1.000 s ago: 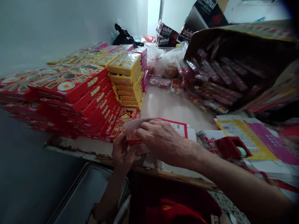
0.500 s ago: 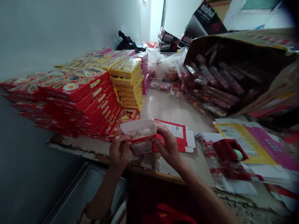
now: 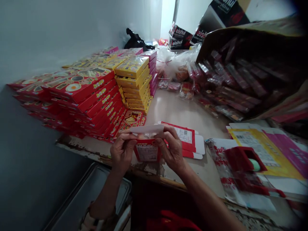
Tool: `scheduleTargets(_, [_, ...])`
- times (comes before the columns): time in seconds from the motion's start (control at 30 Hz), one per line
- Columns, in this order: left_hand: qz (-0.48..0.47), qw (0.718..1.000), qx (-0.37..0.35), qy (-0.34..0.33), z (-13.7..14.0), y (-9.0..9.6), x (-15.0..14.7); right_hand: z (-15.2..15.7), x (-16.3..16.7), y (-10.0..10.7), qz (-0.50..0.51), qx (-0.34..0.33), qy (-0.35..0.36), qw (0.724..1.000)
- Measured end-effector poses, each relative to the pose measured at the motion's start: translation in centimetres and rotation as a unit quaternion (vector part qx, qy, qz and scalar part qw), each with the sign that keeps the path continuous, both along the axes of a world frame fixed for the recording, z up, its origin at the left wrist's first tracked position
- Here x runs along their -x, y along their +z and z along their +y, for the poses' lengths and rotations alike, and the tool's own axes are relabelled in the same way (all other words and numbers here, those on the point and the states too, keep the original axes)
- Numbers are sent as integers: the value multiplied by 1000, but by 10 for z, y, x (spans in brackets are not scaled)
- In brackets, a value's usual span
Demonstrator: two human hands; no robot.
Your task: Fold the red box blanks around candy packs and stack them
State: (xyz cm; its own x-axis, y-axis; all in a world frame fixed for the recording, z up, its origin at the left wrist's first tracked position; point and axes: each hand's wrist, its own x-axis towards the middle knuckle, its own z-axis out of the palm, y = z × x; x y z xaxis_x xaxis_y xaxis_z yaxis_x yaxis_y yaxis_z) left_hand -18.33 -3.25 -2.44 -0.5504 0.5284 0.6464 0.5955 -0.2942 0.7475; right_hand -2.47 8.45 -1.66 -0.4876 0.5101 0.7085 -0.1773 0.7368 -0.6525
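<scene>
A small red carton point(image 3: 147, 153) stands upright at the table's front edge, its printed label side facing me and its white top flap point(image 3: 146, 129) tilted partly down over the opening. Something pale shows inside, too shaded to name. My left hand point(image 3: 122, 150) pinches the carton's left top corner between thumb and fingers. On the right top corner, my right hand point(image 3: 171, 148) grips with the thumb in front and fingers behind the flap. Just behind my right hand lies a flattened red carton point(image 3: 186, 138) with white end flaps.
Stacked red boxes point(image 3: 81, 89) and yellow boxes point(image 3: 132, 72) rise at the left. A large cardboard box point(image 3: 240, 30) on its side holds clear packets. A red tape dispenser point(image 3: 243, 157) and flat yellow cartons point(image 3: 255, 141) lie at the right; a metal tray point(image 3: 92, 186) is below.
The carton's white flap has tilted down over the opening, and the carton front now faces me more squarely. Both hands still hold its top corners. The view has shifted slightly.
</scene>
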Motion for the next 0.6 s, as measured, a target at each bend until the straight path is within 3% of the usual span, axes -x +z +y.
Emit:
scheduleTargets(0.1, [-69,994,-53,-65,3,2,5,2,-6,7,13,-16,17,1000])
scheduleTargets(0.2, [-7,991,-36,-132,-1,5,16,5,-11,12,4,-52,33,998])
scheduleTargets(0.33, [74,988,-1,-132,-10,13,26,9,-17,25,-98,-139,62,983])
scheduleTargets(0.4, [68,989,19,-130,-13,19,25,7,-18,33,-113,-132,58,983])
scheduleTargets(0.6, [40,993,57,-91,-8,41,13,0,-13,50,-127,-22,30,991])
